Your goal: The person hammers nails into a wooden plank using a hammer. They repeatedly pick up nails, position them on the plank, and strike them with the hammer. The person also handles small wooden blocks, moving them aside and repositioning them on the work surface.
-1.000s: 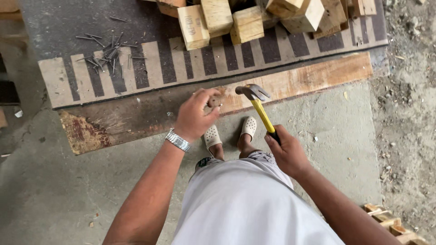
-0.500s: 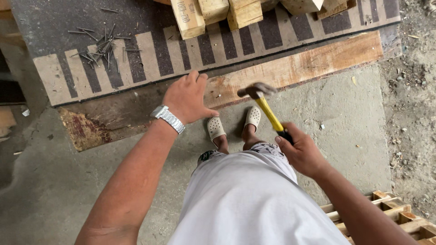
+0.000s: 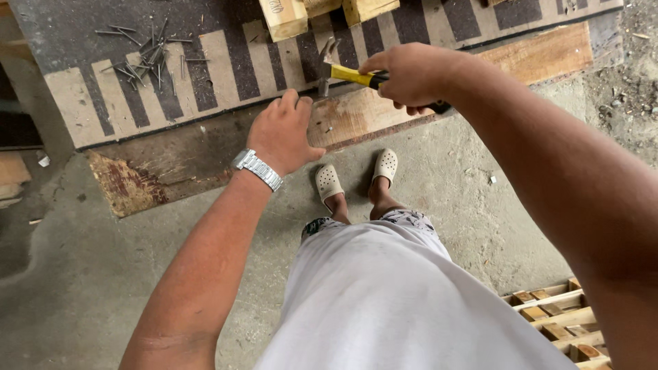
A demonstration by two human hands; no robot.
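Yellow-handled hammer (image 3: 343,72) clenched in right hand (image 3: 404,75), raised. Left hand (image 3: 284,133) open, flat on plank (image 3: 356,116), probably steadying a nail; strike needs square aim.

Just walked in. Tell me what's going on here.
A person stands at a low work surface, seen from above. The right hand grips a yellow-handled hammer, raised above a plank. The left hand is spread flat against the plank near its worn end. A pile of nails lies on the striped board to the left, with wood blocks at its far edge. The person wears a wristwatch and pale clogs on the concrete floor.
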